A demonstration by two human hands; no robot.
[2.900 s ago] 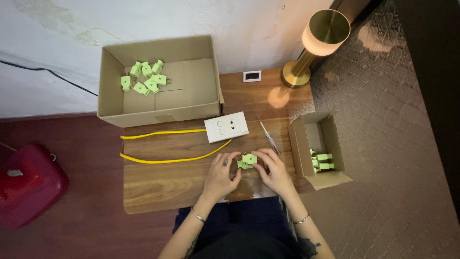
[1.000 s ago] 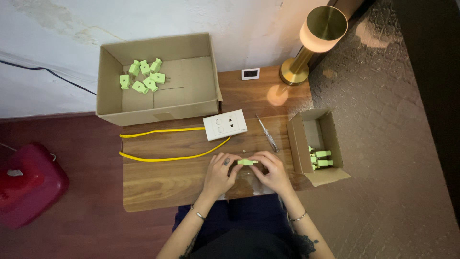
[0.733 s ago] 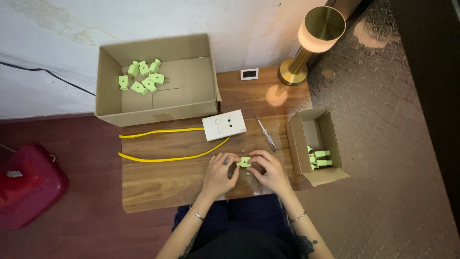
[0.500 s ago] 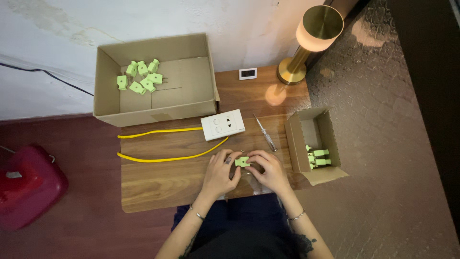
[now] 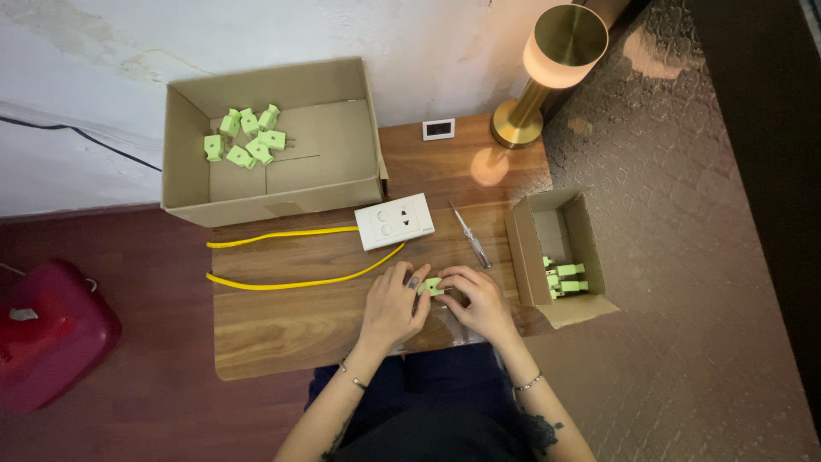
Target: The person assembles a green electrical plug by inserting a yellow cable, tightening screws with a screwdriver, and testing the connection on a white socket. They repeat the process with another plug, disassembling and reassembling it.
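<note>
Left hand: the left hand [image 5: 392,306] is resting on the wooden counter [image 5: 282,329], its grip clamped on the left end of a small pale green plastic plug [image 5: 430,287].
Right hand: the right hand [image 5: 481,301] is meeting it from the other side, fingers pinching the same plug's right end.
Plug: it is sitting between both hands, low over the counter's near edge, just in front of the person's lap.
White socket plate: a white rectangular socket plate [image 5: 394,221] is lying just beyond the hands, with a yellow cable [image 5: 295,281] looping away from it to the left.
Screwdriver: a slim screwdriver [image 5: 469,234] is lying near the right hand, beside the socket plate.
Small box: a small open cardboard box [image 5: 534,257] is standing to the right, holding a few green plugs [image 5: 564,278].
Large box: a large open cardboard box [image 5: 333,158] is sitting at the counter's far side, with more loose green plugs [image 5: 246,139] in its far left corner.
Lamp: a brass lamp [image 5: 547,68] is glowing at the far right.
</note>
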